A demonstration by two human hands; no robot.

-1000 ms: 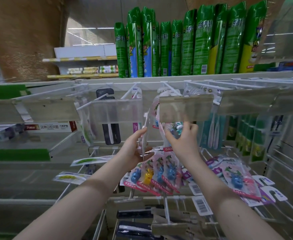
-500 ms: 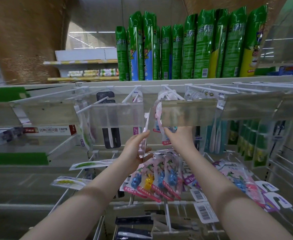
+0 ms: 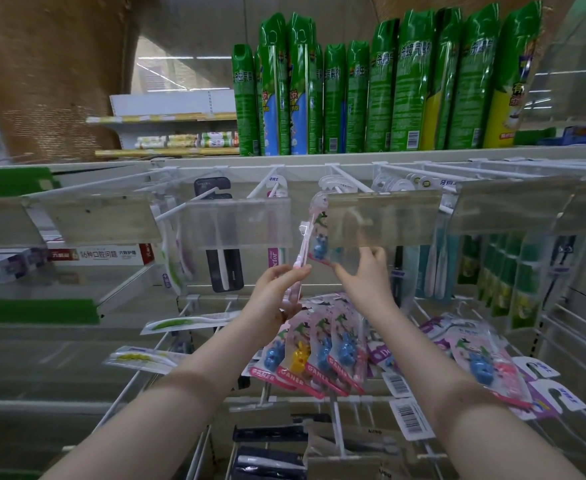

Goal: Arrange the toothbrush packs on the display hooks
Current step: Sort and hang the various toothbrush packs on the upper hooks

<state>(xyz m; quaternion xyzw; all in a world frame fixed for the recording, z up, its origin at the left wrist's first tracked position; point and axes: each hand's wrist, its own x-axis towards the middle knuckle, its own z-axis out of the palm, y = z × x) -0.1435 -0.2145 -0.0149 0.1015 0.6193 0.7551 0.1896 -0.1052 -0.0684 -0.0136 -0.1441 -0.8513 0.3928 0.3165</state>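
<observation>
Half a second ago our right hand [image 3: 367,278] was up under the white wire hook [image 3: 348,183] with a pack in its fingers. Now that pink-backed toothbrush pack with a blue figure [image 3: 318,237] hangs from the hook at twelve o'clock of our hands, by the left edge of the clear plastic label holder [image 3: 381,220], and the hand has dropped a little below it. Its fingers are loosely spread and grip nothing. The tips sit behind the cloudy holder, and the thumb lies close to the pack's lower edge, though we cannot tell whether it touches. We judge that this pack is placed and the hand is free.

Our left hand [image 3: 277,296], at nine o'clock of the right, pinches a thin pink toothbrush pack [image 3: 301,251] between thumb and fingertips, upright and edge-on to us. It looks next in line for the same hook. At six o'clock a row of pink-edged packs [image 3: 319,358] hangs lower down, and at twelve o'clock green spray cans [image 3: 353,98] stand above.
</observation>
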